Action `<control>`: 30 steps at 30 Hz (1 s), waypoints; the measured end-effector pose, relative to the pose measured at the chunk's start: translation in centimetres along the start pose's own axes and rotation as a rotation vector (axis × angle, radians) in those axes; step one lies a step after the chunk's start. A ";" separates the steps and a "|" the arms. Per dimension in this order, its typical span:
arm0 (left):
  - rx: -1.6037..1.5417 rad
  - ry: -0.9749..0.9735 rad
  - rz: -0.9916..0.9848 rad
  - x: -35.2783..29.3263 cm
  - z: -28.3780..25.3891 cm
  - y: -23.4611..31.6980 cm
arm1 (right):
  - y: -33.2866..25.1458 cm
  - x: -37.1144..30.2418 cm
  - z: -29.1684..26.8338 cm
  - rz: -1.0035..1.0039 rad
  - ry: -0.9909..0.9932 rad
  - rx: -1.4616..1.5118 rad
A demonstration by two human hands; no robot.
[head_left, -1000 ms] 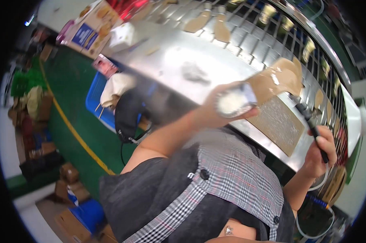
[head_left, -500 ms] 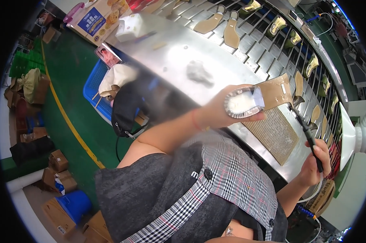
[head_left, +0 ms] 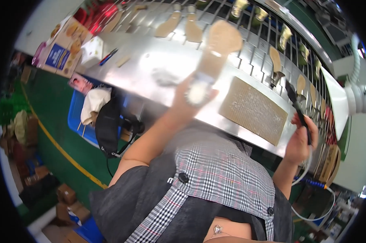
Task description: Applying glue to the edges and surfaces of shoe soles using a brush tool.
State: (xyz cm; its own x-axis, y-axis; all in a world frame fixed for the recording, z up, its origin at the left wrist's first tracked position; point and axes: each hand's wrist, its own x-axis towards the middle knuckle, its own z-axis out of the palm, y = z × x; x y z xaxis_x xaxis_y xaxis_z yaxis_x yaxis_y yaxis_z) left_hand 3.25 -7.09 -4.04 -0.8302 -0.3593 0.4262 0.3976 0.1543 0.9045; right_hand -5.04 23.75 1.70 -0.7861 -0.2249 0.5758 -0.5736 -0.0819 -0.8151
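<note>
Separation of tan sole (head_left: 222, 41), swung to 1 o'clock with heel end (head_left: 198, 94) pinched in left grip (head_left: 184, 96), from black pen-shaped tool (head_left: 293, 97), clasped in right grip (head_left: 299, 142) at 3 o'clock, leaving no tool-to-sole contact.

1. Up at ten o'clock, there's a printed carton (head_left: 63, 50), a white box (head_left: 92, 52) right beside it, and pens (head_left: 108, 57) lying near!
2. Swing to nine: a blue basket (head_left: 74, 109) holds pale cloth (head_left: 95, 104), a black bag (head_left: 107, 129) overlapping it in view.
3. Eight o'clock, a yellow line (head_left: 71, 162) slices the green floor (head_left: 63, 121), brown cartons (head_left: 66, 193) lower down.
4. Seven, a blue bin (head_left: 90, 231), partly visible!
5. Across at three, a white flared hood (head_left: 335, 103) meets a ribbed duct (head_left: 355, 99).
</note>
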 end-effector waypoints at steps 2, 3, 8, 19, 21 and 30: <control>0.059 0.039 0.004 -0.4 0.0 -1.5 | 1.5 -1.8 0.8 0.025 0.072 -0.244; 0.035 0.046 0.003 -0.4 0.2 -2.0 | 2.6 -3.0 0.8 0.063 0.064 -0.299; 0.083 0.042 -0.037 -0.1 0.9 -3.3 | 8.8 -8.5 -0.3 0.132 -0.052 -0.736; -0.047 -0.120 -0.218 10.0 8.7 -11.9 | 12.6 -12.1 -0.3 -0.036 -0.117 -0.987; -0.099 -0.179 -0.423 12.5 10.9 -13.7 | 12.4 -12.2 -0.3 -0.012 -0.116 -1.008; 0.382 -0.112 -0.587 16.1 9.9 -21.5 | 12.1 -12.1 -0.5 0.019 -0.128 -0.972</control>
State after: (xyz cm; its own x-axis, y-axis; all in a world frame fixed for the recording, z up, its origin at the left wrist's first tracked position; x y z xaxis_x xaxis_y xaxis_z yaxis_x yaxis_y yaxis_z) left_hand -22.53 -7.08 -16.48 -0.9087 -0.3885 -0.1527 -0.2754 0.2832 0.9187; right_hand -2.55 26.01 -15.08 -0.7991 -0.3266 0.5047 -0.5462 0.7451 -0.3828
